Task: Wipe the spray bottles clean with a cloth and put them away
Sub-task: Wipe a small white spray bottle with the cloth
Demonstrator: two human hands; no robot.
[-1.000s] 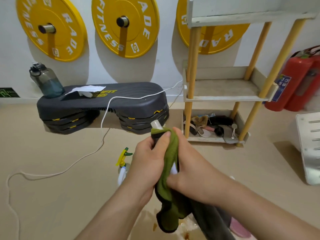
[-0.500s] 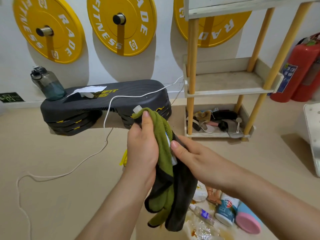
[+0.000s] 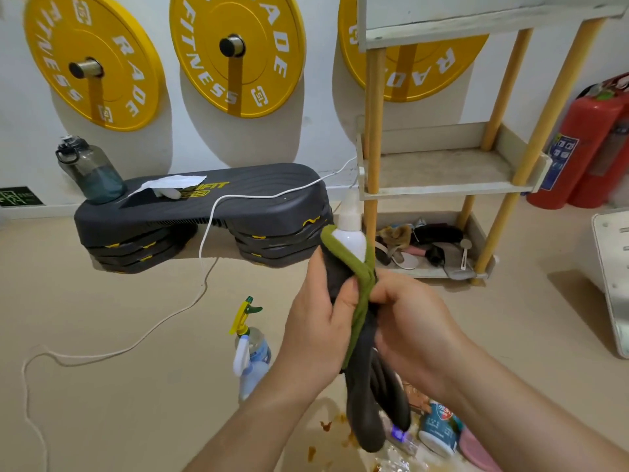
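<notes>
The wooden shelf rack (image 3: 442, 193) fills the upper right of the frame and is probably where the bottles go once clean. At centre hangs the green-and-grey cloth (image 3: 364, 386), its upper part wound round a bottle and its tail drooping toward the lower centre. The left hand (image 3: 316, 332) is clenched round the wrapped body, thumb pressing the fabric in. The right hand (image 3: 412, 321) is curled on the bunched cloth just beside it; whether its fingers also reach the bottle underneath is hidden. The white bottle (image 3: 350, 235) is held upright in the air, in front of the rack's lower tier, with only its shoulder and nozzle showing above the cloth. The step in hand looks like the wipe itself. To do it well, one hand should steady the bottle while the other twists and draws the cloth along it, then over the uncovered shoulder and nozzle. A second spray bottle (image 3: 250, 352), yellow-triggered, stands on the floor left of the hands and probably needs wiping too. The cloth's tail is best kept off the brown spill (image 3: 325, 425) at lower centre.
</notes>
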